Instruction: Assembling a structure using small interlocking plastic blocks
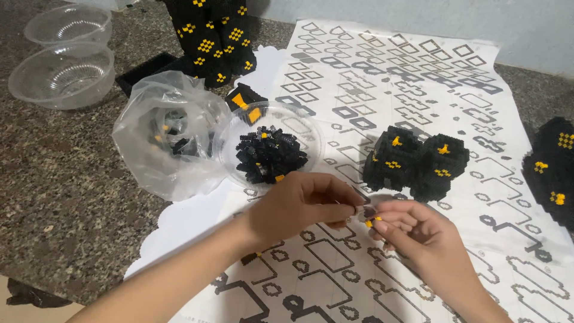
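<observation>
Both hands are meeting over the printed instruction sheet (418, 78). The left hand (302, 206) is pinching a tiny block piece (369, 213), dark with a yellow spot, between thumb and fingertips; the right hand (412, 230) is closing its fingers on the same piece. Just behind them a clear bowl (236, 140) is holding loose black blocks, beside a black block assembly (415, 161).

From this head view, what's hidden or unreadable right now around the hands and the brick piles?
- Small piece pinched between the left hand and right hand: fingertips cover most of it, shape unclear.
- Plastic bag: crinkled film blurs the bricks inside.
- Black-and-yellow block at right: cut off by the frame edge.
- Tall build at top: cropped by the upper edge.
- Dish of loose bricks: single pieces too small to tell apart.
</observation>
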